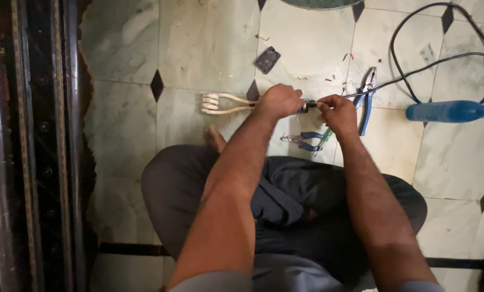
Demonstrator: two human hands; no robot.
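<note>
My left hand grips the dark handle end of an immersion heater rod, whose pale coil sticks out to the left over the marble floor. My right hand pinches the black power cord where it enters the handle, and also holds a green-handled screwdriver that points down toward my lap. The two hands almost touch.
Blue-handled pliers lie right of my hands and a smaller pair lies near my knee. A blue bottle lies on the floor at right. A dark plastic cover and wire scraps lie further off. Dark furniture lines the left.
</note>
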